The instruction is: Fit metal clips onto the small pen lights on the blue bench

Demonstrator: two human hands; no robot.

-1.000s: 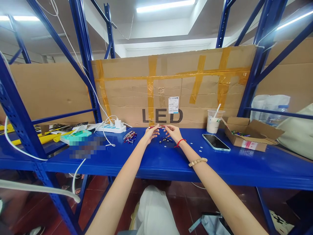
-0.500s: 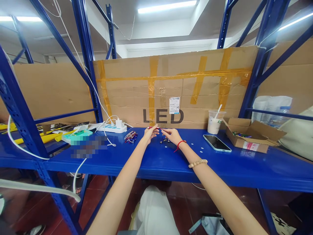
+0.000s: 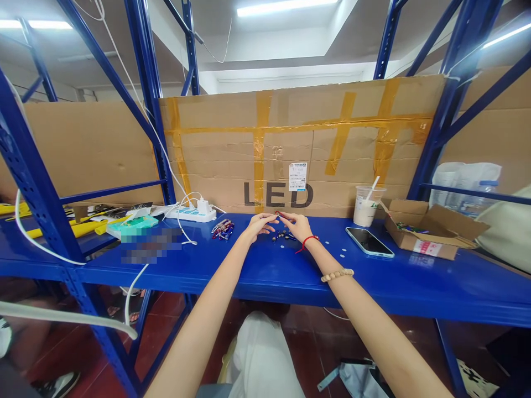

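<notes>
My left hand (image 3: pixel 260 225) and my right hand (image 3: pixel 297 225) meet over the blue shelf top, fingertips almost together. Between them is a slim red piece (image 3: pixel 280 213), too small to name, with the fingers of both hands closed around its ends. Below the hands, partly covered by the right one, lies a small group of dark blue and metallic pieces (image 3: pixel 284 236). Left of my left hand rests a pile of slender red, blue and silvery pieces (image 3: pixel 223 229).
A white power strip (image 3: pixel 191 213) with plugs and cables stands at the back left. On the right are a phone (image 3: pixel 369 242), a plastic cup with a straw (image 3: pixel 366 207) and an open cardboard box (image 3: pixel 431 229). A tall cardboard sheet (image 3: pixel 323 143) closes off the back.
Both hands have drawn closer together, and the red piece has turned from lying level to slanting, with less of it showing. The camera view has shifted slightly.
</notes>
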